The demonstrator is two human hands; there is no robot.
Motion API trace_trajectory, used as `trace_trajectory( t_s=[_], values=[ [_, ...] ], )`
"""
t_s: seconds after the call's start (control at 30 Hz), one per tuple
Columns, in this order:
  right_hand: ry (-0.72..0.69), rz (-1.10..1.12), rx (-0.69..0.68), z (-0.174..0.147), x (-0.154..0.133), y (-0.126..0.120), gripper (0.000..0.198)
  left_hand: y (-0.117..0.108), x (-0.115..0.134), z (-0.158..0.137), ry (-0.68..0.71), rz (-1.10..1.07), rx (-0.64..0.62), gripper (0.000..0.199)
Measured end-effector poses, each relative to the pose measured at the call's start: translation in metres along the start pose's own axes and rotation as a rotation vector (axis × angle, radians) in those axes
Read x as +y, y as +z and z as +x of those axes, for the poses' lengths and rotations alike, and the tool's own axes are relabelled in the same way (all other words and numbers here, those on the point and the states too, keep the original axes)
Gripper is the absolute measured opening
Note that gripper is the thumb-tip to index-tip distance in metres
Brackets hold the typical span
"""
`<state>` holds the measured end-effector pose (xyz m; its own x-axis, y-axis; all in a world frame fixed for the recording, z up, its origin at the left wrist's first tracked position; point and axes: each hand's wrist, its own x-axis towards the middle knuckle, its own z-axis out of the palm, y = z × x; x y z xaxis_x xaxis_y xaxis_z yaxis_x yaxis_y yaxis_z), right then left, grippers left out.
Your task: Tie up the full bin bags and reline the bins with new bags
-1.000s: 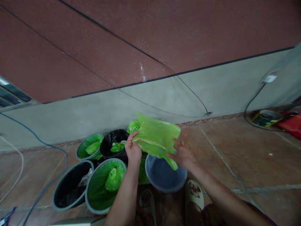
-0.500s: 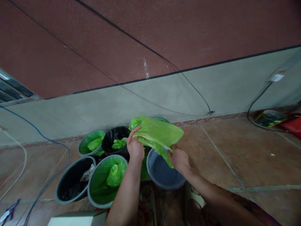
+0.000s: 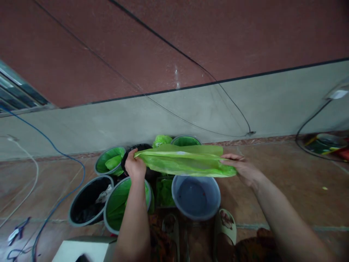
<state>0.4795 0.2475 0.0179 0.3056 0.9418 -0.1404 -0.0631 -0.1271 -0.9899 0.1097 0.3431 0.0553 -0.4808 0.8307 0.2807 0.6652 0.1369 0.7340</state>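
Observation:
A green plastic bag (image 3: 185,160) is stretched wide between my two hands, its mouth edge running across. My left hand (image 3: 135,165) is closed on the bag's left corner. At the other end my right hand (image 3: 242,168) pinches the bag's edge, with part of the fingers behind the plastic. Just below the bag stands a grey-blue bin (image 3: 196,198) with a bare inside, between my feet and the wall. A bin lined in green (image 3: 120,207) is near my left forearm.
More bins stand left: a black-lined one (image 3: 88,200) and a green-lined one (image 3: 109,160). Another green-lined bin (image 3: 187,140) is by the wall. A white box (image 3: 84,249) sits front left. A blue cable (image 3: 62,156) crosses the floor. My sandals (image 3: 226,225) flank the bin.
My hands have moved apart, left hand to the left and right hand to the right and up. The bag has gone from a bunched, slanted shape to stretched level.

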Motion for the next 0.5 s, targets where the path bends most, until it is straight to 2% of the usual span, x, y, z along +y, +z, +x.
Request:
trace_trajectory(
  t_s=[0.1,0.2,0.37,0.5],
  values=[
    [0.104,0.067,-0.175,-0.010,-0.017,-0.008,0.040,-0.005,-0.003,0.003,-0.032,0.024,-0.006,0.041],
    [0.119,0.105,-0.270,-0.019,-0.026,-0.015,0.047,-0.007,-0.006,0.006,-0.067,0.066,-0.010,0.037],
    [0.103,0.194,-0.306,-0.024,-0.028,-0.026,0.048,-0.007,-0.010,0.009,-0.054,0.107,-0.013,0.037],
    [0.091,0.099,-0.304,-0.020,-0.025,-0.028,0.053,-0.007,-0.011,0.011,-0.094,0.106,-0.014,0.036]
  ],
)
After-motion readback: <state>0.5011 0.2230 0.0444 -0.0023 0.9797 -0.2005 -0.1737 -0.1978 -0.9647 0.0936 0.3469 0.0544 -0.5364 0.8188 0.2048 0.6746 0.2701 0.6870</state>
